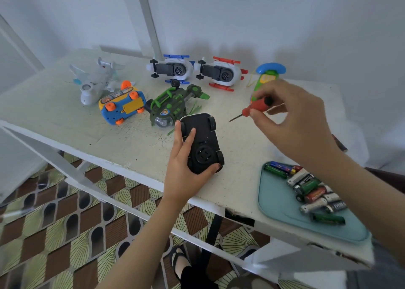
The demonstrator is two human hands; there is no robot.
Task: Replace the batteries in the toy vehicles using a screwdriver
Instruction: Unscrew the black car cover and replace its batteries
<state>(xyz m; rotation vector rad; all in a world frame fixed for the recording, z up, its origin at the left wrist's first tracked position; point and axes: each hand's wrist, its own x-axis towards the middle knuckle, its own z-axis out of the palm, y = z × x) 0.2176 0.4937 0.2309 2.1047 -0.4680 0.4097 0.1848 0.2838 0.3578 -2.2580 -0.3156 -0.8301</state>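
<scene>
While left hand (186, 174) cups the car (205, 142), right hand (295, 124) seemingly pinches screwdriver (256, 107).

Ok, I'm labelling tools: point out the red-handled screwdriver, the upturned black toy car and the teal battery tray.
red-handled screwdriver (256, 106): head view, handle.
upturned black toy car (206, 140): head view, underside.
teal battery tray (278, 198): head view, bare floor.

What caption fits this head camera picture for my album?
Fixing time: left hand grips upturned black toy car, right hand holds red screwdriver.
</scene>
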